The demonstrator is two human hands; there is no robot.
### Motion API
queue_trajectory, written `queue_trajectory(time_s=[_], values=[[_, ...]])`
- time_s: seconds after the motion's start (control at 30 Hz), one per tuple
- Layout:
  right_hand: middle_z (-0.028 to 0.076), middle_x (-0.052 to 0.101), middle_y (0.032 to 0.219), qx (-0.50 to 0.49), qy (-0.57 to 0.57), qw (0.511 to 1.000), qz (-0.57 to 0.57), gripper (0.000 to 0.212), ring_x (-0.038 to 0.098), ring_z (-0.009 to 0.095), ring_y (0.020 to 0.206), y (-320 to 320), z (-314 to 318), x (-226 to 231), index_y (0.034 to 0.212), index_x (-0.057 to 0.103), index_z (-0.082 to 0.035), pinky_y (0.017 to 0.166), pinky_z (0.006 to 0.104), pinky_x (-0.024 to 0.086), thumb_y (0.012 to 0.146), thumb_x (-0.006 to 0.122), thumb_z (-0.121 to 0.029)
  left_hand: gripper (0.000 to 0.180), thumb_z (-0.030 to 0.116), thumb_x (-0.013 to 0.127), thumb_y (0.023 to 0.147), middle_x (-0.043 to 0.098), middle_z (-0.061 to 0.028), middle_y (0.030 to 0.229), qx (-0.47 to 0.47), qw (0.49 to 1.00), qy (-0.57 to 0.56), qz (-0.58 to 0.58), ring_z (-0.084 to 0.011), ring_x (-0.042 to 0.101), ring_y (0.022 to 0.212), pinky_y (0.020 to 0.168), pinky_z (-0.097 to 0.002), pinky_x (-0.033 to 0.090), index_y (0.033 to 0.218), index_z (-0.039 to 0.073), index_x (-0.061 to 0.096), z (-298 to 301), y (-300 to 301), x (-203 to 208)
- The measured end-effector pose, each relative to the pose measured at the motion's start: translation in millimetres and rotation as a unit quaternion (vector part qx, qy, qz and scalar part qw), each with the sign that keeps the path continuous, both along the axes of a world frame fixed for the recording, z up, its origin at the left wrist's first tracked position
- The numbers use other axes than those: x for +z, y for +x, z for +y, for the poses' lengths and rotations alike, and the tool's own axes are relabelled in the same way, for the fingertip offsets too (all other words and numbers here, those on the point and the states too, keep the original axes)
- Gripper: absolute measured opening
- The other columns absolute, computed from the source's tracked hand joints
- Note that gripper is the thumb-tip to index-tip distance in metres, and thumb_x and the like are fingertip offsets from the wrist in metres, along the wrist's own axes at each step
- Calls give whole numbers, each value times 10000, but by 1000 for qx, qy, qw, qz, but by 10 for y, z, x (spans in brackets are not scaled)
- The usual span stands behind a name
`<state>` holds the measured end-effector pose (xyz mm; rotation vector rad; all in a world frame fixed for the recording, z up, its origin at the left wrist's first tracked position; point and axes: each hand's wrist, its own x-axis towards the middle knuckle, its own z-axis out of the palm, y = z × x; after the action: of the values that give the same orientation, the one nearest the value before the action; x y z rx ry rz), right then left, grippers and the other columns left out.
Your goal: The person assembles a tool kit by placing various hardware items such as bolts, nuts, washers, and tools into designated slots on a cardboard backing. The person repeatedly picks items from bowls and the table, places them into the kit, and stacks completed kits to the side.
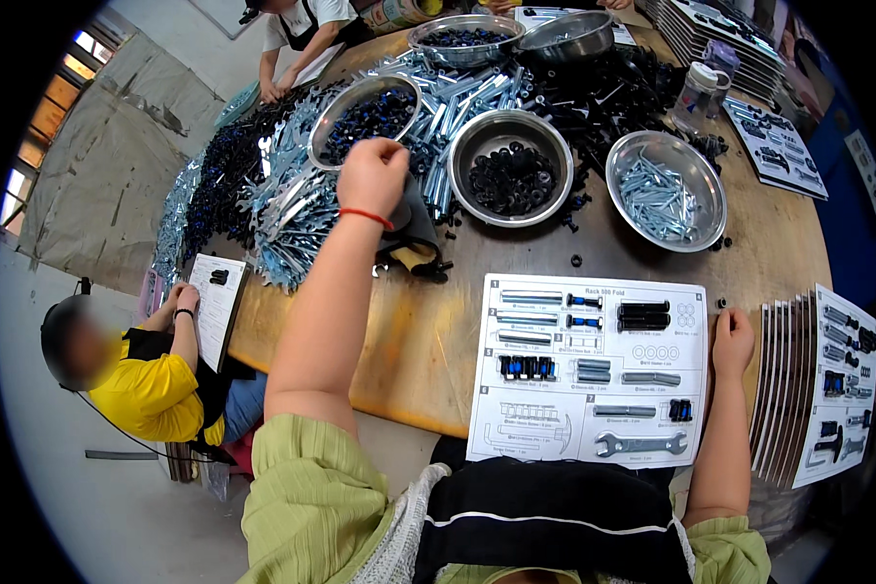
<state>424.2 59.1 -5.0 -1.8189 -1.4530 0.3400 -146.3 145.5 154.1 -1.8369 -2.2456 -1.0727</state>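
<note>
My left hand (373, 175) reaches out over the near right rim of a metal bowl (323, 130) of dark bolts with blue bands. Its fingers are pinched, and what they hold is hidden. At the right edge of a printed white card (574, 389), my right hand (734, 341) is closed, fingers curled. A small dark nut (721, 303) shows at its fingertips; whether it is gripped is unclear. Silver sleeves, blue-banded bolts, black bolts and an open-end wrench (640, 445) appear on the card beside printed outlines. I cannot tell which are printed.
Beyond my left hand spread piles of silver wrenches (297, 229), sleeves and black bolts. A bowl of black nuts (467, 207) and a bowl of silver pieces (715, 229) stand ahead. Stacked cards (779, 389) lean at right. A person in yellow (156, 389) works at left; others sit far off.
</note>
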Motion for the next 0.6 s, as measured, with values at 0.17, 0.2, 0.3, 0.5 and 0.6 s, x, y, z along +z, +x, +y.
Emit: queue_trajectory(time_s=[0.17, 0.2, 0.3, 0.5, 0.6], values=[[126, 633, 750, 4, 9, 1000, -6, 212, 597, 212, 676, -16, 72, -9, 882, 641, -9, 645, 341, 464, 940, 579, -204, 246, 281, 658, 857, 697, -111, 1146, 119, 983, -133, 34, -271, 669, 1031, 905, -390, 518, 1040, 142, 746, 596, -594, 255], [125, 629, 742, 1, 11, 1000, -9, 209, 591, 212, 668, -20, 80, -4, 880, 640, -11, 640, 341, 462, 940, 579, -202, 269, 284, 671, 857, 690, -110, 1165, 126, 981, -140, 49, -271, 660, 1055, 925, -389, 510, 1083, 151, 731, 732, -703, 231], [122, 614, 720, -7, 12, 1000, -19, 201, 573, 207, 645, -56, 95, 17, 871, 635, -15, 624, 339, 454, 939, 580, -197, 358, 289, 708, 852, 669, -113, 1220, 133, 973, -169, 84, -277, 631, 1122, 980, -388, 486, 1191, 175, 687, 1017, -895, 132], [108, 589, 692, -25, -2, 999, -27, 178, 548, 186, 619, -107, 137, 54, 839, 614, -23, 595, 330, 433, 923, 595, -179, 448, 274, 733, 854, 607, -136, 1295, 140, 951, -231, 148, -300, 581, 1201, 1031, -404, 463, 1284, 214, 623, 1280, -793, 82], [111, 596, 702, -30, -4, 999, -28, 170, 550, 195, 620, -116, 185, 45, 845, 612, -24, 600, 332, 437, 920, 598, -176, 416, 217, 751, 820, 647, -154, 1198, 94, 957, -199, 191, -314, 613, 1123, 977, -407, 481, 1219, 168, 643, 1343, -901, 42]])
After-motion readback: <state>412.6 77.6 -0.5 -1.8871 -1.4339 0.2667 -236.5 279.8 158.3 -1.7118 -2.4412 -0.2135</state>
